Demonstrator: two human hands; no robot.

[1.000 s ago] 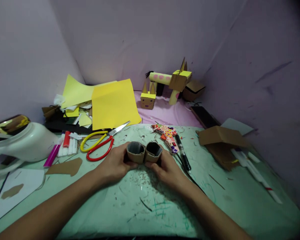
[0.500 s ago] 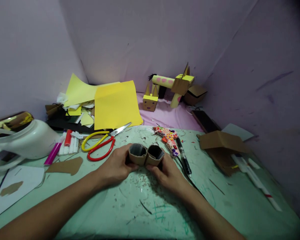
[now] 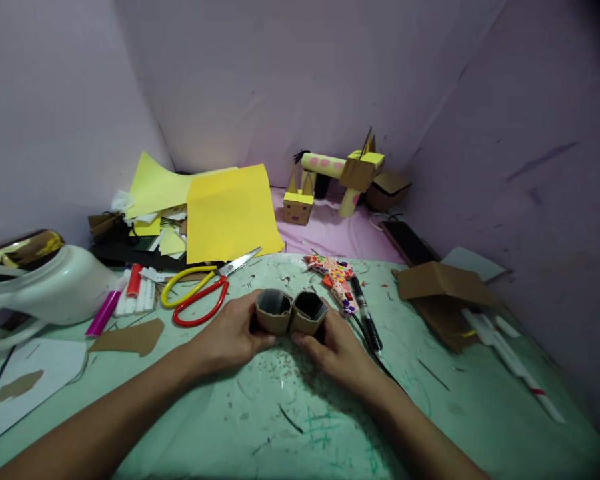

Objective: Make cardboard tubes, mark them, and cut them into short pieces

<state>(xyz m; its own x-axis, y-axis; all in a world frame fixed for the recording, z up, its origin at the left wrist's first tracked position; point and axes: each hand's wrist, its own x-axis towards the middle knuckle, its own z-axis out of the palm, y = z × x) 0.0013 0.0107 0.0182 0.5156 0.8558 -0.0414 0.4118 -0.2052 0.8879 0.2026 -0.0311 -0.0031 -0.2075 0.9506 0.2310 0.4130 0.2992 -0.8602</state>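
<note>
Two short brown cardboard tubes stand side by side, their open ends tilted toward me. My left hand [image 3: 237,333] is closed round the left cardboard tube [image 3: 273,323], thumb at its near side. Round the right cardboard tube [image 3: 306,325] my right hand [image 3: 337,343] is closed in the same way. The tubes touch or nearly touch along their inner sides. Just beyond my left hand lie scissors [image 3: 207,293] with one yellow and one red handle. A glue gun [image 3: 335,277] wrapped in flowered paper rests beyond my right hand, beside a black marker [image 3: 367,313].
Yellow paper [image 3: 230,213] lies at the back left, near a white teapot-like vessel [image 3: 65,280] and several markers [image 3: 139,293]. At the back stand a yellow cardboard animal [image 3: 325,163] and a small box head [image 3: 298,208]. Folded cardboard [image 3: 443,283] sits at right.
Both hands keep hold of the tubes in nearly the same place. The whole view has shifted very slightly, with the background things a little lower and further left.
</note>
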